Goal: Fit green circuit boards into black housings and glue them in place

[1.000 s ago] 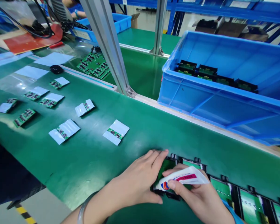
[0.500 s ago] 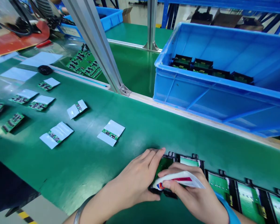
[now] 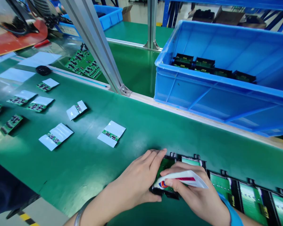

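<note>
A white squeeze tube [image 3: 188, 179] with red and blue print is pinched in my right hand [image 3: 200, 196]. Its nozzle end points down and left, over a black plastic case [image 3: 172, 195] with a green circuit board inside. Thumb and fingers of my left hand [image 3: 138, 175] grip that case by its left end. Part of the case and the tube's tip are hidden by my hands. Just to the right, more black cases [image 3: 235, 188] with green boards lie in a row, white material showing along some board edges.
Several small circuit boards with white pads [image 3: 112, 134] lie across the green table [image 3: 89, 169] on the left. Behind a metal rail, a blue bin [image 3: 214, 97] holds black cases. A slanted aluminium post [image 3: 96, 47] rises beyond the boards. White sheets [image 3: 16, 74] lie far left.
The tube has tilted a little, its nozzle end shifting slightly left over the case. My left hand keeps its place on the case. The view has shifted slightly.
</note>
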Demonstrator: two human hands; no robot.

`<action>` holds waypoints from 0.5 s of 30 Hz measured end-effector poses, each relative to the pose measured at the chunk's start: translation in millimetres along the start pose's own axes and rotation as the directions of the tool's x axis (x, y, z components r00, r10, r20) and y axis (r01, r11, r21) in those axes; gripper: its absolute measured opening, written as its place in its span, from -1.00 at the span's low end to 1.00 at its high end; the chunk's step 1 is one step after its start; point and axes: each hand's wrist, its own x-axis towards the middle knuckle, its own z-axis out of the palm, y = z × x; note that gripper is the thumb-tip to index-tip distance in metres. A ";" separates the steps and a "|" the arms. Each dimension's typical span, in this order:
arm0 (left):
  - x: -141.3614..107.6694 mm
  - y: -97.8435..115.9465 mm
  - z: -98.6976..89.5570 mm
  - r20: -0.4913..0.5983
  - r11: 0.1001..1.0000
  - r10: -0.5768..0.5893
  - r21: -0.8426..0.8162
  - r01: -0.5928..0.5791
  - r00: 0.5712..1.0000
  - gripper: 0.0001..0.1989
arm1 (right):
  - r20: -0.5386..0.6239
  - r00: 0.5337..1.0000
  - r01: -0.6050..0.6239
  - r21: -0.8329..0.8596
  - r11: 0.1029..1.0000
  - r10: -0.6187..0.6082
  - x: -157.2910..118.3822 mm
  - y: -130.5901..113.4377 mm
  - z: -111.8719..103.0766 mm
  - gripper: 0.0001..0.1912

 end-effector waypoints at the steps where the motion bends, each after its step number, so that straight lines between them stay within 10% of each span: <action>1: -0.3 0.1 0.0 -0.002 1.000 0.000 -0.002 0.000 1.000 0.36 | 0.001 1.000 -0.004 -0.007 1.000 0.004 0.2 0.0 -0.4 -0.85; 15: 0.5 0.2 -1.0 -0.017 1.000 -0.005 -0.011 0.005 1.000 0.32 | 0.006 1.000 -0.010 -0.005 1.000 0.010 -1.9 -1.2 -0.1 -0.86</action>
